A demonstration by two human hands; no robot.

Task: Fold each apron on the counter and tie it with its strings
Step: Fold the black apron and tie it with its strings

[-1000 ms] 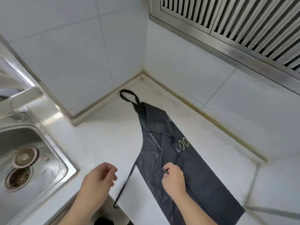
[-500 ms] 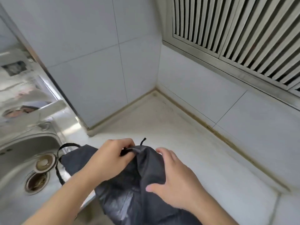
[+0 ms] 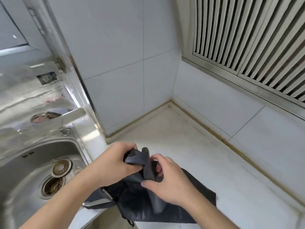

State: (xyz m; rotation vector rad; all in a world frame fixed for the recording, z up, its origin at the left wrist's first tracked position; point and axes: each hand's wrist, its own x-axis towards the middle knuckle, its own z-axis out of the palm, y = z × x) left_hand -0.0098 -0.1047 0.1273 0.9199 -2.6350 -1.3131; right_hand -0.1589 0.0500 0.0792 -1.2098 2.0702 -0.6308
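The apron point(image 3: 132, 204) was plain dark charcoal. The worktop point(image 3: 214, 162) was off-white with brownish seams. The sink point(image 3: 24, 171) was silvery steel, the wall tiles point(image 3: 115, 47) pale grey-white, the vent grille point(image 3: 247, 38) striped.

White tiled walls point(image 3: 118, 47) meet a pale counter point(image 3: 206, 162), steel sink point(image 3: 24, 171) left

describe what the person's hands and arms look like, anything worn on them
Both are bare. The left hand and right hand wear no gloves, and no rings or watch show. The forearms are uncovered right down to the bottom edge of the picture, with no sleeve or cuff in view. The nails look short and unpainted.
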